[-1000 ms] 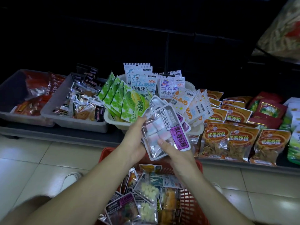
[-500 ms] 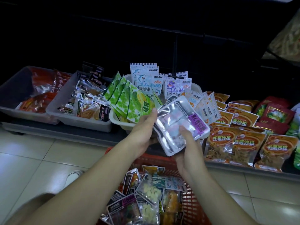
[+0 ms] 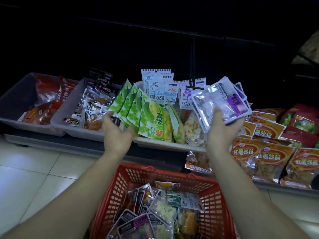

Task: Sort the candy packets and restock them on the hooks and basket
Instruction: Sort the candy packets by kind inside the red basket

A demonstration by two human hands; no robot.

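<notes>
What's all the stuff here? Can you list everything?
white tub: one, white, centre
green durian packets: about five, green, standing in white tub
shark packets: several, white and blue, back of white tub
purple-label packets: small stack, silver and purple, held up right of centre
grey tubs: two, grey, left, holding snacks
orange packets: many, orange, far right
red basket: one, red, bottom
mixed packets: many, assorted colours, in red basket
left hand: one, open, beside green durian packets
right hand: one, grips purple-label packets
</notes>
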